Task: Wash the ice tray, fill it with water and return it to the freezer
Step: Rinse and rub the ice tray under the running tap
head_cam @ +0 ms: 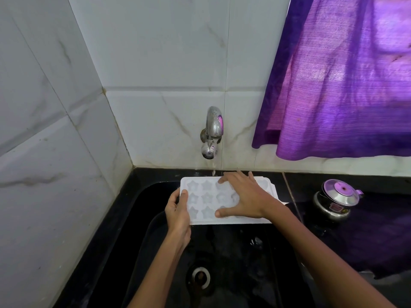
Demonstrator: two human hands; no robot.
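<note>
Left hand (178,213) grips ice tray (201,200) end; right hand (243,194) flat atop.

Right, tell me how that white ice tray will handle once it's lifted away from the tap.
The ice tray looks thin and moulded, so it probably flexes. Water runs from the tap onto it, so expect a slippery surface. Its shallow star cells would likely spill if it tilts; the left hand grips one end only.

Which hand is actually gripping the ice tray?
The left hand, thumb curled over the ice tray edge; the right hand lies spread flat on top.
</note>
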